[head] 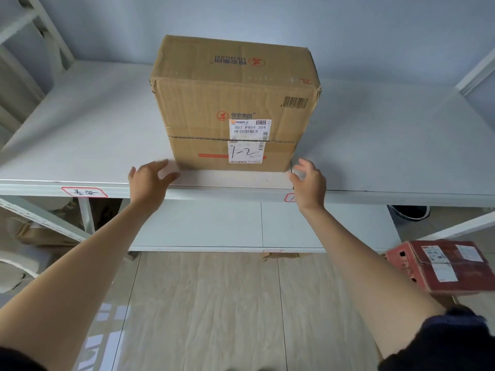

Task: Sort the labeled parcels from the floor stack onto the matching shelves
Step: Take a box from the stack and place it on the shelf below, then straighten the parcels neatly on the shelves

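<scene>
brown cardboard parcel [233,103] labeled "1-2", upright on white shelf [80,135]

The big cardboard box [235,103] is sitting mid-shelf near the front edge, so it's blocking the centre, but the white shelf [93,124] is lying wide open on either side of it, all the way back to the wall. The left hand [150,180] and right hand [308,180] are hovering just off the box's bottom corners, with free air around them. A slanted upright [51,36] is closing off the far-left corner. Down right, a red box [444,266] is crowding the floor, and something dark, maybe a bin [409,211], is sitting under the shelf edge.
</scene>
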